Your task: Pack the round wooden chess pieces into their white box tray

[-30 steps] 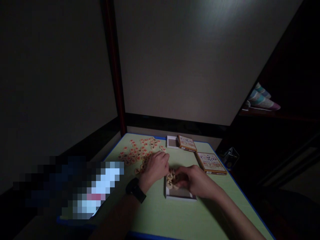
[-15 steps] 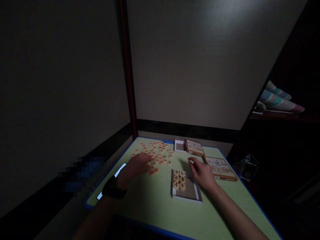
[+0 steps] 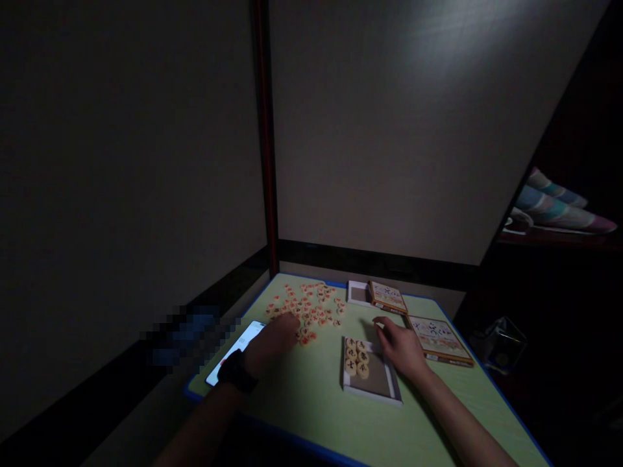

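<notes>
My left hand (image 3: 275, 337) is at the near edge of a spread of round xiangqi pieces (image 3: 311, 308) with red and dark characters. Its fingers point down and are blurred and partly hidden, so whether they hold a piece does not show. My right hand (image 3: 402, 347) hovers by the upper right corner of a shallow open box tray (image 3: 382, 383), thumb and fingers apart with nothing visible between them. Inside the tray, larger xiangqi pieces (image 3: 357, 357) with dark characters stand in two columns along its left side.
A lit phone (image 3: 236, 353) lies under my left wrist at the table's left edge. Behind are another open tray (image 3: 359, 293) and a printed box lid (image 3: 388, 297). A larger printed lid (image 3: 440, 338) lies right of my right hand. Walls border the green table (image 3: 311, 402).
The view has shifted, so the table appears farther right and lower. My left hand has drawn slightly nearer, uncovering more of the phone. My right hand stays beside the tray.
</notes>
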Demonstrator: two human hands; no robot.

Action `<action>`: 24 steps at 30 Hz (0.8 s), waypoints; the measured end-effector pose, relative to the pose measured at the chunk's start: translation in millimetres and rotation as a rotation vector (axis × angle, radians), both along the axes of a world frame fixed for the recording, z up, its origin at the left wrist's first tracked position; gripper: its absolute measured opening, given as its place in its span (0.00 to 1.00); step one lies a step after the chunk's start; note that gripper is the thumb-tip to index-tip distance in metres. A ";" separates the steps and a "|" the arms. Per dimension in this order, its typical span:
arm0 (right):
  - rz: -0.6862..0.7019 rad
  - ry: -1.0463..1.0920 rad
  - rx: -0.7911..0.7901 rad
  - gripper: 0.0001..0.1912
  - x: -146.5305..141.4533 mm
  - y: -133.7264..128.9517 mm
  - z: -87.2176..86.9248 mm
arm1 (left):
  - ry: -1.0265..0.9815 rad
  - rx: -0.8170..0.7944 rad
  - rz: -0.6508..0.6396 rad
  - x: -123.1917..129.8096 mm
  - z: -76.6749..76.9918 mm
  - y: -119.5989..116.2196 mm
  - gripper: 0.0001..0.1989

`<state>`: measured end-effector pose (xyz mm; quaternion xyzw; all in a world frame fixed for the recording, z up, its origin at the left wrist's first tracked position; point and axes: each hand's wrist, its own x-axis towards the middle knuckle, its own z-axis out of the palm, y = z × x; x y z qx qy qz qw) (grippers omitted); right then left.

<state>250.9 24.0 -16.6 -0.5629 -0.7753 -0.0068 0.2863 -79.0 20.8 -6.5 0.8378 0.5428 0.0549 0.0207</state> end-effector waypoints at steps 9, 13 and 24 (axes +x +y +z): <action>-0.011 -0.037 -0.010 0.19 -0.9 -0.4 0.1 | 0.031 0.049 -0.031 23.6 16.9 3.3 0.07; -0.009 -0.041 0.003 0.19 -0.9 -0.6 0.5 | 0.056 0.045 -0.012 29.7 20.3 1.8 0.06; -0.014 -0.062 0.015 0.18 -1.1 -0.2 0.6 | -0.027 0.016 -0.064 29.4 25.8 21.1 0.09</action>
